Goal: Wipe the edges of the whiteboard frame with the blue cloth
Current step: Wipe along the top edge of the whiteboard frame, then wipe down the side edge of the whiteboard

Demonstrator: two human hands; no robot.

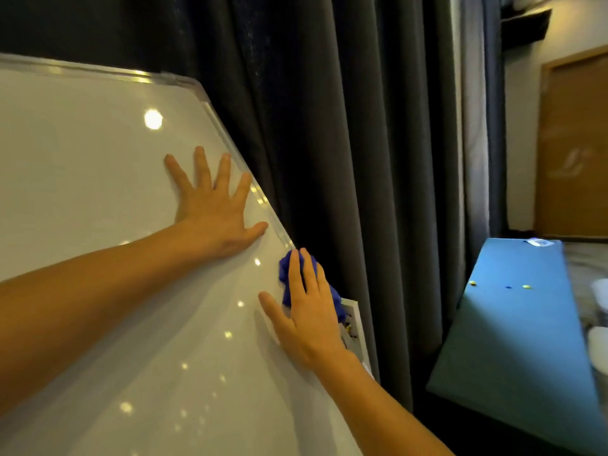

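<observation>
Against the whiteboard's right frame edge [230,149], the right hand [309,311] is pressing the blue cloth [285,269] under close-set fingers. Left hand [214,212] is lying flat on the whiteboard [82,179], fingers spread. Dark curtain [345,143] is hanging directly behind the edge; a teal table [513,340] is standing well apart on the right.
</observation>
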